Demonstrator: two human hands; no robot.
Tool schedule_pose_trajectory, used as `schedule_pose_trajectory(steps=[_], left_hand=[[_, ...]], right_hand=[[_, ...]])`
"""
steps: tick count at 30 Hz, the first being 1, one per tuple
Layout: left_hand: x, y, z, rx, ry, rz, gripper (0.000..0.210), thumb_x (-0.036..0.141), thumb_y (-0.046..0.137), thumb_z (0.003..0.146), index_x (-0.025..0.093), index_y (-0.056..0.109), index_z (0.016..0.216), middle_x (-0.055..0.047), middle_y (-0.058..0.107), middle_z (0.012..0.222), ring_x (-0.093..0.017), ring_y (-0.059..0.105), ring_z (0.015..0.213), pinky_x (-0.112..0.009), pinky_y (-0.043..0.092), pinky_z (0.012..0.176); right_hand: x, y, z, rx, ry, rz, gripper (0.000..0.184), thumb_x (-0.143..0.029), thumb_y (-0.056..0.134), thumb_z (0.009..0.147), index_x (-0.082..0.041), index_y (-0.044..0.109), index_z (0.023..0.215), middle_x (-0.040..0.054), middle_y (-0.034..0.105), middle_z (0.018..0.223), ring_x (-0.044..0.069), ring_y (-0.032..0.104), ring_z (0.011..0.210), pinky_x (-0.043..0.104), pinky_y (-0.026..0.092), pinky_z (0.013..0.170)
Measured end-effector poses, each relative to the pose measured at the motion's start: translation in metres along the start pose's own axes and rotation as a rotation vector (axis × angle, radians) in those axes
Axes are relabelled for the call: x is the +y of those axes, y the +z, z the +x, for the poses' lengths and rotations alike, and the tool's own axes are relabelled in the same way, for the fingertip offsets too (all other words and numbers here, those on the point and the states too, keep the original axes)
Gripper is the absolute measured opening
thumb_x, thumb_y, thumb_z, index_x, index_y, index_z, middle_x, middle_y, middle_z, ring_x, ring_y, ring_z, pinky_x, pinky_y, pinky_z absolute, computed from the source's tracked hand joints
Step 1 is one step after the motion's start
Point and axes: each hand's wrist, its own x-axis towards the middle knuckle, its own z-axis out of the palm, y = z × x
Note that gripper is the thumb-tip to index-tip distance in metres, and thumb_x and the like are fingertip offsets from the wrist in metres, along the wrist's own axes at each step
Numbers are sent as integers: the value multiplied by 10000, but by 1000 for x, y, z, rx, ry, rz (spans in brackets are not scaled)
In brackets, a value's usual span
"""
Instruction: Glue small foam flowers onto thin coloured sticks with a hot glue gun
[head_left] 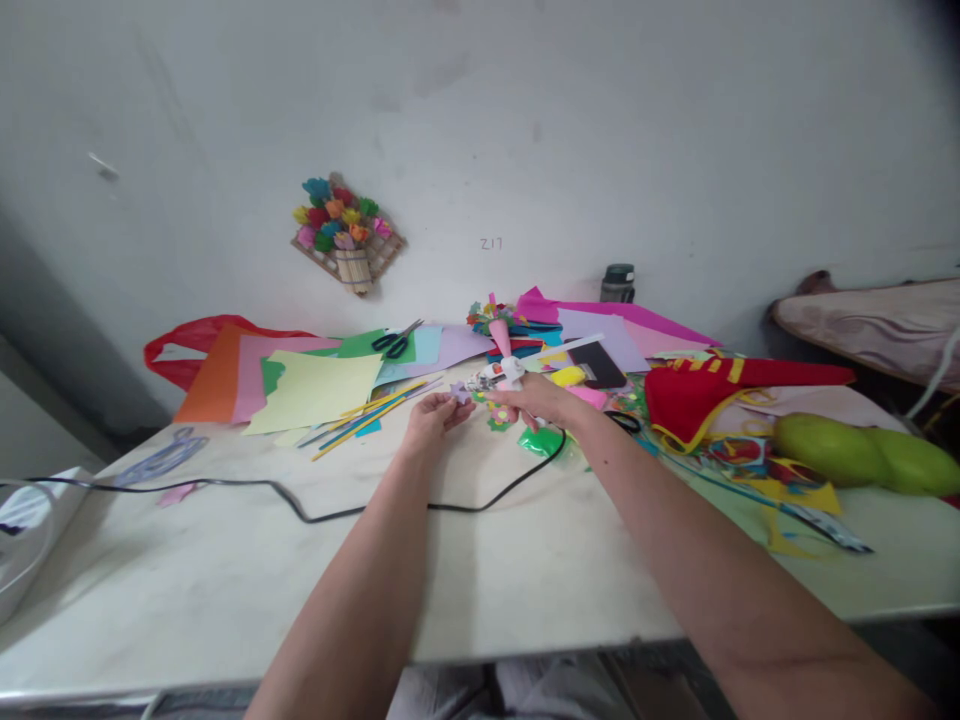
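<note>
Glue gun (510, 370) held close to lilac star cutout (460, 392)

The left hand (437, 413) pinches the cutout over the tabletop (225, 590); the right hand (537, 398) grasps the glue gun, its nozzle just beside the cutout, contact unclear. On the wall, one stick-built pot (353, 270) holds more than ten coloured flowers (334, 213). One clear packet (538, 441) near the right hand contains something bright green. One dark-lidded bottle (618, 285) stands by the wall, contents unclear. One pair of black-handled scissors (392, 346) lies on coloured sheets (322, 388); one black cord (289, 497) crosses the tabletop.
</note>
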Motion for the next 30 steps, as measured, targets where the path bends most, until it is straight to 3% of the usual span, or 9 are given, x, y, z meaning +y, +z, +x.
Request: schedule_pose_trajectory(steps=[30], left_hand=[[2,2,-2,0,-11,-13,158,145,654,669,115,500,691,-59,648,665,-184,658,710,-366,465,841]], right_hand=[[-2,0,-1,-18,20,-17,343,-447,604,697,-153,471,580,-48,471,426,43,366,280,183,299,289]])
